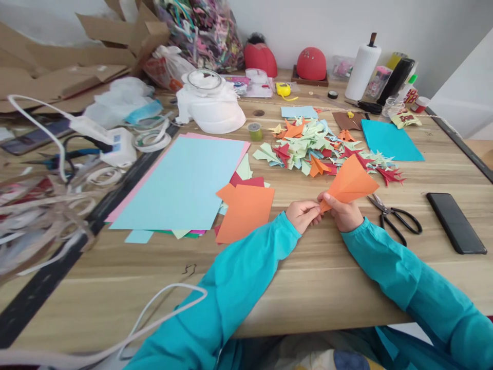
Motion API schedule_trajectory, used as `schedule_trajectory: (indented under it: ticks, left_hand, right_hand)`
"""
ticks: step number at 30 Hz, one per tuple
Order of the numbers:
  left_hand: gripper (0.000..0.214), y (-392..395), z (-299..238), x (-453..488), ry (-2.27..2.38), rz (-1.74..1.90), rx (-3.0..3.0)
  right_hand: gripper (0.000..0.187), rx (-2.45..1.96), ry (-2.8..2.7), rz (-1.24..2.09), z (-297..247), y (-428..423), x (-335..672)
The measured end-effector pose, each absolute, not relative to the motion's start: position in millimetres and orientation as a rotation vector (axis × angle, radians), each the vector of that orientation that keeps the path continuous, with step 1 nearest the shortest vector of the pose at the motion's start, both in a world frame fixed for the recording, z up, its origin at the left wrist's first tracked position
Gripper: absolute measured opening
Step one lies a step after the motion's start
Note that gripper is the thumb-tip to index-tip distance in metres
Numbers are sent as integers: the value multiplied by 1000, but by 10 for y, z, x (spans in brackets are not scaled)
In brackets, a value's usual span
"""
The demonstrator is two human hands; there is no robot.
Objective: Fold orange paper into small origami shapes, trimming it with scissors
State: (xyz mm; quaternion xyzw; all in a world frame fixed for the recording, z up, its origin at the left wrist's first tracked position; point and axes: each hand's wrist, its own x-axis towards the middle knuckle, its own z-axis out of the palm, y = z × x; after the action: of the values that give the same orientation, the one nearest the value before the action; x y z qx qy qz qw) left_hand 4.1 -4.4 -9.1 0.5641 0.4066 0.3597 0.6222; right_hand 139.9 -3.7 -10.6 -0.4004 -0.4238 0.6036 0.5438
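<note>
Orange paper [352, 180]: long axis slanting, narrow end at left hand [303, 214].

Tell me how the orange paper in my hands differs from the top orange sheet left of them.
The held paper is folded and tapers to a narrow end; the lying sheet is rectangular and looks unfolded. The held paper is in your left hand and right hand; the lying sheet lies flat, partly over red paper. Both are orange.

We hold a creased orange paper [353, 180], its narrow end pinched in our fingers [308, 206], its wide end fanning beyond them.
</note>
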Motion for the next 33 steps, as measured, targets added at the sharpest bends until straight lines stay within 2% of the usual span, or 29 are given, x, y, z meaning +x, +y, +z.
schedule_trajectory:
  ticks: [16,28,33]
  left_hand:
    - [15,-60,-62,19,992,855,1264]
    - [18,-62,-158,63,939,925,1338]
    - [16,-53,-151,54,962,879,1323]
  right_hand:
    - [26,-914,-590,1571,-4,59,1481]
    - [25,-954,-896,1510,-68,0,1417]
    - [27,-936,-776,1523,-58,12,1408]
